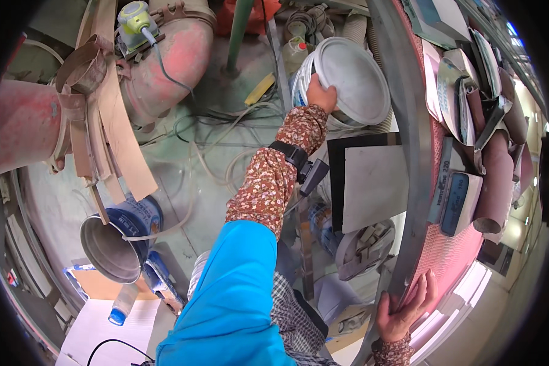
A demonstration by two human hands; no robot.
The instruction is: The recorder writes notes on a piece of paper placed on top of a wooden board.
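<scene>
At the top centre my left hand (321,96), on an outstretched arm, grips the edge of a round grey-white bucket lid (355,79). The lid sits tilted over the mouth of a white bucket (299,85); some of my fingers are hidden at its rim. On the right, my right hand (405,308) rests with fingers apart on the metal frame edge and the pink mesh top of a workbench (442,259). It holds nothing. A black strap with a dark clip-like piece (314,177) goes round my left wrist.
Sandpaper rolls (493,183) and sanding blocks (460,204) lie on the bench. Grey and black sheets (372,189) stand below its edge. A blue metal bucket (113,244) lies tipped at left. Large pink ducts (171,67), hanging strips (125,146) and loose hoses (226,165) occupy the floor area.
</scene>
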